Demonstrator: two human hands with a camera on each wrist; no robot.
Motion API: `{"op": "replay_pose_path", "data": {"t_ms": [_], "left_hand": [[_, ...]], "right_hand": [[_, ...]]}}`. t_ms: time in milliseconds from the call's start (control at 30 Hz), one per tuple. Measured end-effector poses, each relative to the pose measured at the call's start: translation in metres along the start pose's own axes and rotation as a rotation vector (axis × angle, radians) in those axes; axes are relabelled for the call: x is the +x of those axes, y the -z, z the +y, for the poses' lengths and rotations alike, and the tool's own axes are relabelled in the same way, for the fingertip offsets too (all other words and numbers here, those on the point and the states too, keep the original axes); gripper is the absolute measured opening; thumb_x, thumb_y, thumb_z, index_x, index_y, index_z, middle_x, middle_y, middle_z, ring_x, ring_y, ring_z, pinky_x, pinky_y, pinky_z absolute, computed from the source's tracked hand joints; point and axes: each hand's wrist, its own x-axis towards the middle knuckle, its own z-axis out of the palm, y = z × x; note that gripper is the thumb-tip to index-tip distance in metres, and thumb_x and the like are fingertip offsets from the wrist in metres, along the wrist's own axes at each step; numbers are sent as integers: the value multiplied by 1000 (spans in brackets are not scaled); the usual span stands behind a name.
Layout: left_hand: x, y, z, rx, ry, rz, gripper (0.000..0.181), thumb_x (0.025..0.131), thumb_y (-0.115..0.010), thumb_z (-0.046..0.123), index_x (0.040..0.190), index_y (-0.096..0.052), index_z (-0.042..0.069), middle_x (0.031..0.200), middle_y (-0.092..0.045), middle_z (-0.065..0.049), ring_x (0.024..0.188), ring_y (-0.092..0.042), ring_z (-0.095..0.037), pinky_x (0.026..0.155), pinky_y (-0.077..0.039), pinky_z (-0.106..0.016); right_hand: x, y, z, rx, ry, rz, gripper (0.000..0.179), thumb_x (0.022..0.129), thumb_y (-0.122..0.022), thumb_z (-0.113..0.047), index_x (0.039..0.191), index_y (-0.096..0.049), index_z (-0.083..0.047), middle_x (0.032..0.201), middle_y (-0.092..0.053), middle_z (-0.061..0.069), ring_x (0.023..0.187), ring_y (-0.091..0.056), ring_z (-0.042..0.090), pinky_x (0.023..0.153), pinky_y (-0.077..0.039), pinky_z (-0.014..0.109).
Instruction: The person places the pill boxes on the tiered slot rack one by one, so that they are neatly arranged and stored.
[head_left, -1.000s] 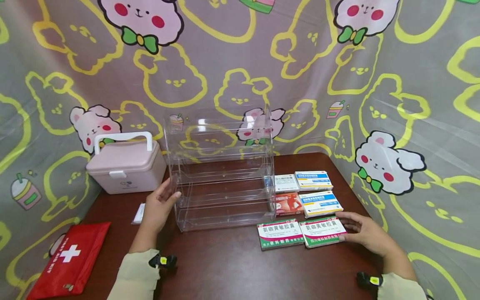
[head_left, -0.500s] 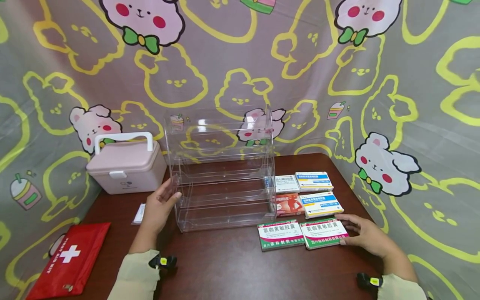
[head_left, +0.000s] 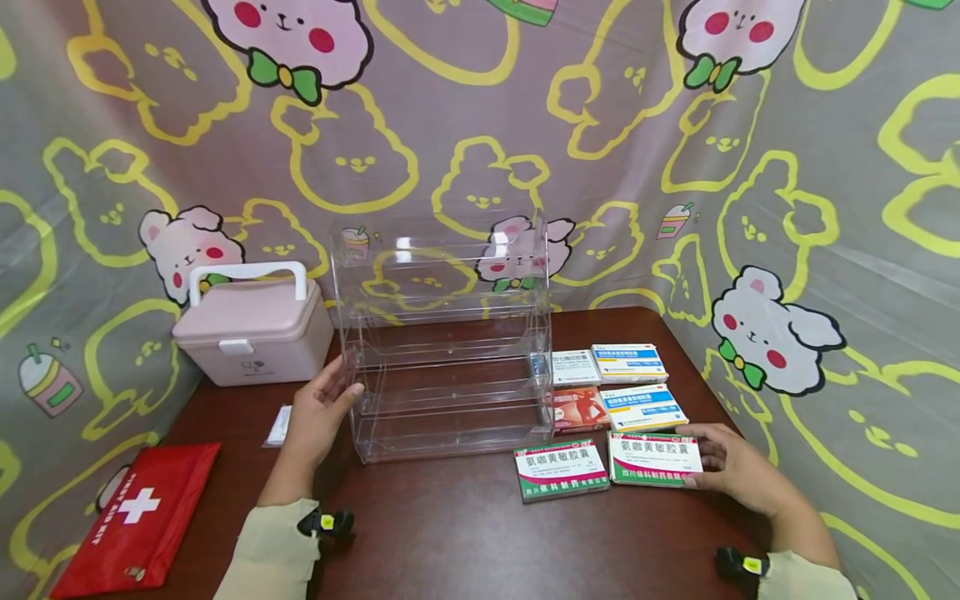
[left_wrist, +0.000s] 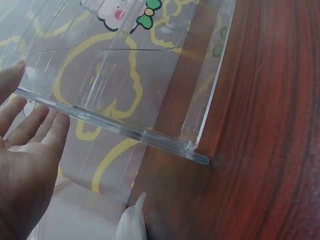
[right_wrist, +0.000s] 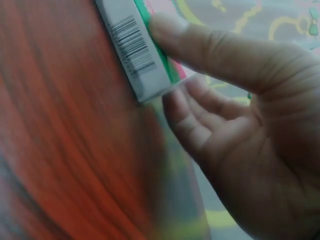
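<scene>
My right hand (head_left: 731,471) pinches the right end of a green-and-white medicine box (head_left: 654,460). In the right wrist view, the thumb lies on the box's printed face and the fingers reach beneath; its barcode side (right_wrist: 135,50) faces the camera. Left of it, a matching medicine box (head_left: 562,472) lies flat on the table. My left hand (head_left: 318,412) holds the left side wall of a clear tiered display rack (head_left: 450,437). The left wrist view has the thumb on one face of that wall (left_wrist: 125,127) and the fingers on the other.
Behind the held box lie two blue-and-white boxes (head_left: 643,408), a red-orange box (head_left: 576,410) and a white box (head_left: 572,368), close to the rack's right side. A pink case (head_left: 251,333) with a white handle and a red first aid pouch (head_left: 138,517) are on the left.
The right hand has raised its green-and-white box slightly off the table, moving it a little back and right, away from the matching box. The left hand and rack stay in place.
</scene>
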Motion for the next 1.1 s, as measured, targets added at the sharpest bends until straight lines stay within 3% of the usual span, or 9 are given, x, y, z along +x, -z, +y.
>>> {"op": "replay_pose_path", "data": {"t_ms": [133,300,400,600,833,967,1100], "left_hand": [[-1,1,1,0,3,12,70,106,-73,14,167,-40,1,167,-48,-25,157,-44,-40,106,-45,-3],[-2,1,2,-6,-2,12,69,106,-72,11,167,-40,0,167,-48,-24,156,-44,-40,106,-44,-2],[-2,1,2,-9,-6,7,69,107,-72,11,166,-41,-1,167,-48,-24,157,-44,-39,106,-43,-2],[-2,2,3,3,-11,-3,68,107,-72,14,166,-41,-1,168,-48,-22,158,-43,-36,112,-42,-6],[-2,3,3,24,-7,-4,70,107,-73,18,167,-41,2,169,-47,-19,159,-44,-33,122,-41,-19],[-2,3,2,9,-13,5,68,107,-73,16,166,-44,2,167,-49,-20,157,-45,-34,118,-42,-13],[-1,2,0,-19,-37,13,65,106,-72,10,164,-45,0,165,-52,-21,155,-48,-36,113,-42,-7]], "right_hand": [[0,3,-5,14,-25,47,71,90,-90,-11,150,-54,2,140,-59,28,110,-69,27,79,-62,21],[-6,4,-7,-22,34,138,43,101,-79,-16,139,-65,1,130,-72,21,101,-69,9,80,-59,16],[-9,6,-9,-26,54,173,37,105,-75,-19,136,-67,0,126,-75,18,96,-68,4,79,-58,17],[-10,10,-20,13,178,258,31,104,-76,-14,131,-70,1,109,-78,-4,89,-70,4,74,-59,18],[-2,19,-55,46,266,379,34,104,-75,-13,134,-71,3,107,-70,-29,90,-69,0,75,-60,15],[6,19,-82,98,321,415,34,104,-75,-11,136,-71,1,107,-70,-29,91,-69,-1,77,-58,11],[18,14,-114,300,434,383,30,102,-73,0,133,-71,1,105,-75,-18,89,-71,3,79,-60,11]]}}
